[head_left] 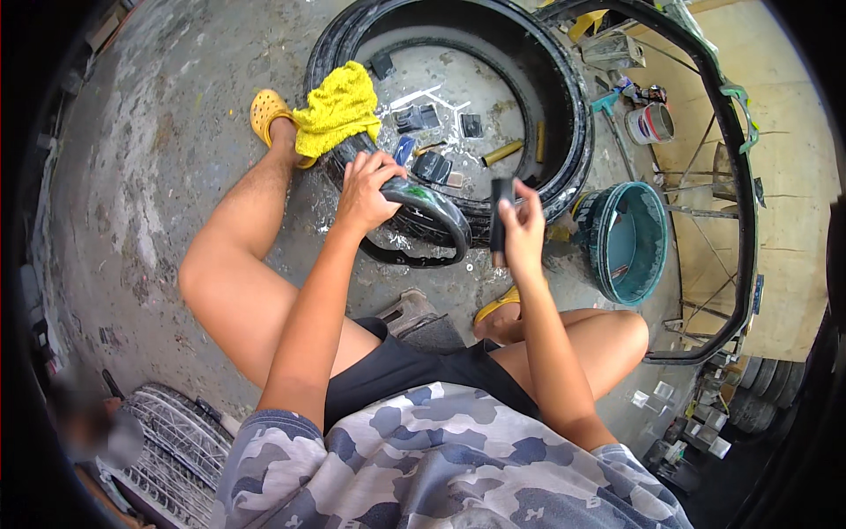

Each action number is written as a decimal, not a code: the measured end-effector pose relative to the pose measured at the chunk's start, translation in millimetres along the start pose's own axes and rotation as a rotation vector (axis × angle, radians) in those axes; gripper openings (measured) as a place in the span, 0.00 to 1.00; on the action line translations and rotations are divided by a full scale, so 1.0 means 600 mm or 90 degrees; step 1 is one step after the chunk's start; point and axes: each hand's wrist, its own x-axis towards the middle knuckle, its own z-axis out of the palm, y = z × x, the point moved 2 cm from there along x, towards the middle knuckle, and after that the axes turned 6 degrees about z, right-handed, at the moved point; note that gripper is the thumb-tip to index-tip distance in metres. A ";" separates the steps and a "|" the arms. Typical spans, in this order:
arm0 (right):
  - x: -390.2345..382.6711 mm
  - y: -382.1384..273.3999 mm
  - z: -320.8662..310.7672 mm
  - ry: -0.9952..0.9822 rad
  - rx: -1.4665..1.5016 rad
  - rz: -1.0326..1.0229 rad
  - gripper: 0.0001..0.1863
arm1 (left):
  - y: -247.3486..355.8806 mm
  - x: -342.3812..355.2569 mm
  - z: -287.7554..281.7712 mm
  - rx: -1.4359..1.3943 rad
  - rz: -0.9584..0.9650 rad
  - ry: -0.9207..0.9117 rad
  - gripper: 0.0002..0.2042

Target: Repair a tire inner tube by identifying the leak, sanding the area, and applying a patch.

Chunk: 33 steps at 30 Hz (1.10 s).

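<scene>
My left hand [367,194] is wrapped over the upper edge of a glossy black curved trim piece [441,212], which looks wet. The piece forms an open loop and leans by the near side of a large tyre [573,132]. To its right, apart from it, my right hand [524,231] grips a dark rectangular block [500,216] held upright between thumb and fingers. The block is slightly blurred, so its exact kind is unclear. A bright yellow cloth [339,110] hangs over the tyre's left rim, just beyond my left hand.
Inside the tyre lie dark sheet pieces [416,118] and a brass-coloured tube [502,153]. A teal bucket [652,264] with liquid stands right of my right hand, near a small white pail [652,123]. A large black frame [749,220] stands along the right. My legs flank the work.
</scene>
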 end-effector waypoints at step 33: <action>-0.091 0.010 0.093 0.038 -0.122 -0.196 0.24 | 0.026 0.007 0.001 0.079 0.086 -0.100 0.17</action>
